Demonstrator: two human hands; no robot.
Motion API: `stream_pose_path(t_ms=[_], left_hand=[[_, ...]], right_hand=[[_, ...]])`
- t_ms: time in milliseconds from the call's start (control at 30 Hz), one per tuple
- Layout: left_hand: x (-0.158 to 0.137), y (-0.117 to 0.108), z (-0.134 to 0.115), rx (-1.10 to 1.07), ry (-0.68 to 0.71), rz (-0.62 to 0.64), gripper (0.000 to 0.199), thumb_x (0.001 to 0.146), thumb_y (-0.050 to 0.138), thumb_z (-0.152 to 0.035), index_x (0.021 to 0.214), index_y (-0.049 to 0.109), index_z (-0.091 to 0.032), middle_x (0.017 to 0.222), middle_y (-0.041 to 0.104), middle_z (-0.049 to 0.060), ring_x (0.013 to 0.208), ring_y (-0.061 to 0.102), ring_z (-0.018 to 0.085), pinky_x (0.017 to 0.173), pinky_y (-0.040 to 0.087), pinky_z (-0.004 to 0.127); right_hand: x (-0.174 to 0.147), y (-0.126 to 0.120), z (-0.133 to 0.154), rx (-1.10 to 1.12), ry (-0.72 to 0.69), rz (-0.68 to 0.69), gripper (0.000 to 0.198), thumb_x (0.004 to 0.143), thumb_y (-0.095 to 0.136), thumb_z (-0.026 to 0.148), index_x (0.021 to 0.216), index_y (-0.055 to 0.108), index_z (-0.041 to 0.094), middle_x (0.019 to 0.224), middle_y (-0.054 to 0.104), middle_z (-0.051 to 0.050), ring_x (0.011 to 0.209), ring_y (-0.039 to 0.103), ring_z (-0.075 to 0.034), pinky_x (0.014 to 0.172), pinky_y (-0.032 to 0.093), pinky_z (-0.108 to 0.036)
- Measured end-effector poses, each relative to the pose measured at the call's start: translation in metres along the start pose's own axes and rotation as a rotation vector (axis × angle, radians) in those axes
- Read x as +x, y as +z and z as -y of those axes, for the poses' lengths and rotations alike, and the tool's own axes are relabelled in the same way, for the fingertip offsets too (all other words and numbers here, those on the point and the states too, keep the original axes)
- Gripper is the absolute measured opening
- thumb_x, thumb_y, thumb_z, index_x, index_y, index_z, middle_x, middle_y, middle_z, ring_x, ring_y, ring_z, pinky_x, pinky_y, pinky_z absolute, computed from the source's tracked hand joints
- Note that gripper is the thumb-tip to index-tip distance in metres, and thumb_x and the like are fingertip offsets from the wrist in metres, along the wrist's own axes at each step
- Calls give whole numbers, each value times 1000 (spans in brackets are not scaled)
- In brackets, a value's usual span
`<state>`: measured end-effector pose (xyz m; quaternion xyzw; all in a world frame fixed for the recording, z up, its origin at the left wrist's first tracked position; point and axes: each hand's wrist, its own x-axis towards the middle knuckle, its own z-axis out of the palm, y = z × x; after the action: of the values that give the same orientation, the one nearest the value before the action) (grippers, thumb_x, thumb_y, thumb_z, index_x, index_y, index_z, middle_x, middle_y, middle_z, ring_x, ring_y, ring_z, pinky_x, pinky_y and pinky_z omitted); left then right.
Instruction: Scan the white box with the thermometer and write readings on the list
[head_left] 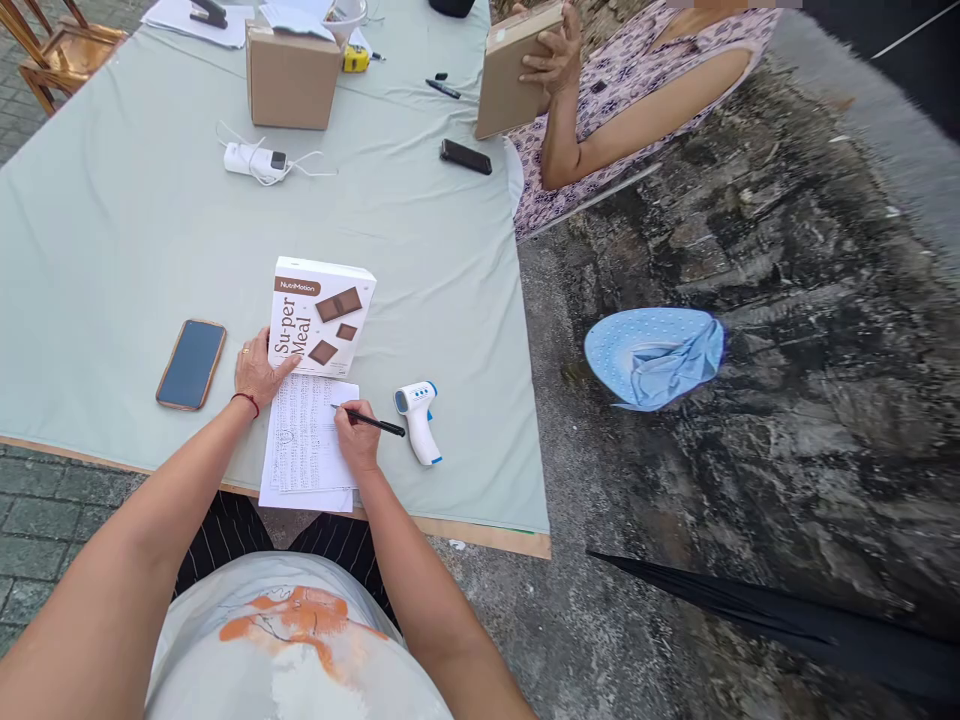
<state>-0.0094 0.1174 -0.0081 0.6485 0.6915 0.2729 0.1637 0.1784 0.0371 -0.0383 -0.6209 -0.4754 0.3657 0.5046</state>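
Note:
My left hand (pixel 260 368) grips the lower left corner of a white meal box (pixel 337 340) printed with brown bars, its thumb across the front. The box rests on the table and covers the top of some printed sheets (pixel 307 450). In my right hand (pixel 357 436) is a black pen (pixel 385 424), held over the right side of the sheets with its tip near the paper. A white and blue infrared thermometer (pixel 420 425) lies just right of that hand. To the left of my left hand lies a phone (pixel 191 365) with a dark screen.
On the cloth-covered table (pixel 135 250) are a cabled white device (pixel 255 160), a cardboard box (pixel 292 80), a yellow tape measure (pixel 356 58), a black phone (pixel 466 157) and a marker (pixel 443 88). Another person's hand (pixel 553 55) holds a flat carton (pixel 510 85). A blue hat (pixel 637 340) sits on rock.

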Motion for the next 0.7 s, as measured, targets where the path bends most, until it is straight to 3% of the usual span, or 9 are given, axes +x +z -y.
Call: stream_pose_path(t_ms=[467,700], left_hand=[[1,1,0,2,7,-4,73,85,55,-64,138,45,-15,120,64,15,114,55,35,97,42,46],[1,1,1,6,22,-4,70,86,53,-64,136,46,-16,121,65,14,115,55,35,96,43,47]], right_hand=[[0,-1,-1,-9,-49,-31,13,77,51,35,72,51,23,65,54,3,63,49,-14,63,43,-29],[-2,-22,24,-118,-381,-73,16,94,48,31,98,62,23,93,65,-5,90,60,-19,85,49,-36]])
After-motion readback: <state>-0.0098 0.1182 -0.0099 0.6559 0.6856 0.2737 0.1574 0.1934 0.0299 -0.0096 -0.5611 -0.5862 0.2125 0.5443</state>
